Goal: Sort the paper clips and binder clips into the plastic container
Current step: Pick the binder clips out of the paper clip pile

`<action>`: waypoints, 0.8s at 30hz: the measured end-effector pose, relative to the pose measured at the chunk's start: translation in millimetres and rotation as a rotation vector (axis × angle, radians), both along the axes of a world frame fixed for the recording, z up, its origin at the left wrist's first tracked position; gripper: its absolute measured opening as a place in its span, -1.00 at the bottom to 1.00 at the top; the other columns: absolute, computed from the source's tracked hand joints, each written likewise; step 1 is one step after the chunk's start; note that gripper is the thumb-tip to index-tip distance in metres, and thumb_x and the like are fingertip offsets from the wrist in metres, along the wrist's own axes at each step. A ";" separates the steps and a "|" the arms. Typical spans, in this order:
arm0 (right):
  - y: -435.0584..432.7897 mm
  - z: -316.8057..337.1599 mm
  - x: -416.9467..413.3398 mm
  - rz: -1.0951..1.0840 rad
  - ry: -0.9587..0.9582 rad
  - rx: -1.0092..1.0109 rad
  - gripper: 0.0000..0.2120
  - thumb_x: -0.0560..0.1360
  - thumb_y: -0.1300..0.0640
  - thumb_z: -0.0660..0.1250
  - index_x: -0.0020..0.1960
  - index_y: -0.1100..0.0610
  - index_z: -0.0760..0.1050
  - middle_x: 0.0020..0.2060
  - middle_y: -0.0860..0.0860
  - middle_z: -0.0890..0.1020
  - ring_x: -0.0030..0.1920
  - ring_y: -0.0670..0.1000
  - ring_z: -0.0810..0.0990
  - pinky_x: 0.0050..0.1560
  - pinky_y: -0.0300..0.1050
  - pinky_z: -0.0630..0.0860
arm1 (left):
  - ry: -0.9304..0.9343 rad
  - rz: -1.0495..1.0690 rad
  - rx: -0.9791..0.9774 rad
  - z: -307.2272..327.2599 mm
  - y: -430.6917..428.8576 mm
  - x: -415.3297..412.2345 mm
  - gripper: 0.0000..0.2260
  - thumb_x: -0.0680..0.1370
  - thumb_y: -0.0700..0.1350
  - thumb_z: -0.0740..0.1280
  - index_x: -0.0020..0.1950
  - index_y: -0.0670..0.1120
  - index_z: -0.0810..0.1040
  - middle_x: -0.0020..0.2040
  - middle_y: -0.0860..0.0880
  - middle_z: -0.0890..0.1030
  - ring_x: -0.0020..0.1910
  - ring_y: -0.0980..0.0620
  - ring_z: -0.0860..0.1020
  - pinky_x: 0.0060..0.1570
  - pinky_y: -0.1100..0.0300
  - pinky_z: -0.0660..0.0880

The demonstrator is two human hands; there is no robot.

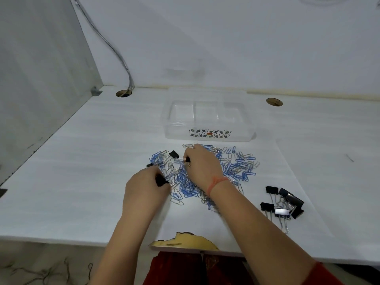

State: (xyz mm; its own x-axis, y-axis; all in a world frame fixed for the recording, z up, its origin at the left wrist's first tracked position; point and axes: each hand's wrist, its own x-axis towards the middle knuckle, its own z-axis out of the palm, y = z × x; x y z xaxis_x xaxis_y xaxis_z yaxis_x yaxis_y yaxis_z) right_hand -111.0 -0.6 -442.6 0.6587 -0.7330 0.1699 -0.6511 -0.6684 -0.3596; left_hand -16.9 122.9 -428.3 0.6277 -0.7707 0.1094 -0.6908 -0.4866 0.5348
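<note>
Left hand [144, 191] grips one binder clip [161, 180], right hand [200, 164] pinches a second binder clip [174, 154]; I'd lift slowly, shedding tangled paper clips [236, 167].

Soft, even, cool light; the plastic container [207, 120] looks slightly blurred, and wall lines far left of it bow.

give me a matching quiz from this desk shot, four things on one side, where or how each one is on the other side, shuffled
Things
1. plastic container
2. paper clips
3. set-aside binder clips
4. left hand

Place or state
a. grips a black binder clip
b. grouped apart, to the right of the pile
c. on the far side of the pile
d. heaped in the middle, blue and silver

Pairs: 1-c, 2-d, 3-b, 4-a
</note>
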 end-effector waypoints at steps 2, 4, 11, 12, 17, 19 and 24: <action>1.7 0.7 -5.6 0.001 -0.067 0.030 -0.85 0.49 0.24 0.21 0.01 0.15 0.51 -0.01 0.09 0.55 -0.04 0.11 0.54 -0.13 -0.12 0.41 | 0.031 0.033 -0.088 -0.3 2.8 0.1 -0.97 0.37 -0.15 0.36 -0.22 -0.08 0.58 -0.27 0.00 0.62 -0.25 -0.03 0.53 -0.34 0.30 0.33; 5.3 5.6 -9.3 -0.050 -0.216 0.142 -0.87 0.50 0.23 0.22 0.00 0.14 0.51 -0.04 0.05 0.59 -0.08 0.03 0.54 -0.14 -0.18 0.41 | 0.125 0.072 -0.187 1.8 4.7 -1.3 -0.98 0.38 -0.17 0.37 -0.24 -0.07 0.60 -0.29 0.01 0.62 -0.25 -0.03 0.54 -0.31 0.23 0.37; 6.7 27.8 -9.0 -0.226 -0.971 1.447 -0.81 0.49 0.07 0.36 -0.21 0.12 0.42 -0.35 0.02 0.48 -0.44 -0.09 0.34 -0.55 -0.30 0.34 | 1.475 0.344 -0.550 22.3 6.3 7.5 -0.86 0.49 -0.23 0.19 -0.26 -0.18 0.45 -0.46 -0.05 0.54 -0.56 0.13 0.44 -0.71 0.42 0.18; 4.9 29.4 -6.6 -0.253 -0.979 1.453 -0.72 0.48 -0.02 0.37 -0.29 0.10 0.40 -0.42 0.00 0.45 -0.46 -0.09 0.34 -0.55 -0.28 0.34 | 1.544 0.351 -0.565 23.6 7.7 9.9 -0.87 0.49 -0.22 0.18 -0.25 -0.18 0.44 -0.42 -0.07 0.54 -0.56 0.12 0.47 -0.73 0.43 0.17; 1.1 22.6 12.4 -0.247 -0.598 0.907 -0.58 0.57 -0.10 0.14 -0.38 0.09 0.35 -0.48 -0.01 0.41 -0.48 -0.02 0.37 -0.39 -0.18 0.29 | 1.579 0.377 -0.791 21.4 6.3 21.6 -0.81 0.49 -0.08 0.36 -0.27 -0.06 0.41 -0.45 0.01 0.53 -0.58 0.13 0.47 -0.70 0.43 0.25; -0.8 15.5 17.9 -0.107 -0.434 0.535 -0.75 0.61 0.05 0.10 -0.09 0.13 0.48 -0.35 0.02 0.51 -0.31 0.03 0.50 -0.26 -0.13 0.39 | 1.408 0.360 -0.807 17.4 2.9 26.5 -0.76 0.48 -0.11 0.40 -0.32 -0.06 0.39 -0.48 0.02 0.46 -0.57 0.12 0.44 -0.67 0.39 0.24; -6.8 8.4 25.4 0.154 0.052 0.130 -0.56 0.52 0.28 0.14 0.38 0.09 0.25 -0.02 0.15 0.56 -0.03 0.16 0.55 -0.10 -0.07 0.43 | 0.442 0.218 -0.419 3.9 -2.9 36.2 -0.89 0.39 -0.19 0.41 -0.19 -0.03 0.51 -0.44 -0.02 0.43 -0.46 -0.02 0.38 -0.41 0.19 0.27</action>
State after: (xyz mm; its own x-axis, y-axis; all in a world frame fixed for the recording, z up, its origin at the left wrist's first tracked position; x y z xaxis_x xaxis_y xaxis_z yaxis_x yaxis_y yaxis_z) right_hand -85.6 -7.4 -434.1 0.7700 -0.6366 0.0432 -0.5650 -0.7117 -0.4175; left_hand 19.3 120.0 -424.4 0.8196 -0.5688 0.0683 -0.2706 -0.2794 0.9212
